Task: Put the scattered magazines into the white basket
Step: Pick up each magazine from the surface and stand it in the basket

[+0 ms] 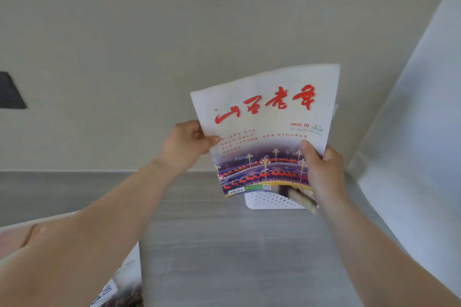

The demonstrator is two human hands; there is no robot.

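The left hand (pixel 187 147) pinches the left edge of the magazine (pixel 264 127), and the right hand (pixel 321 172) grips its lower right corner, fingers curled behind. The magazine stands upright. The white basket (pixel 269 201) shows just under its lower edge, nearer the right hand.

Both bare arms stretched forward, left hand (pixel 185 143) and right hand (pixel 321 169) pinching the magazines (pixel 264 117), thumbs in front

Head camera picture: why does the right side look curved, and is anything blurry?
In the head view, the wide-angle lens bows the white panel; light is soft, no glare on the held magazine; its red title is sharp, small print smeared; the lower-left magazine is blurred.
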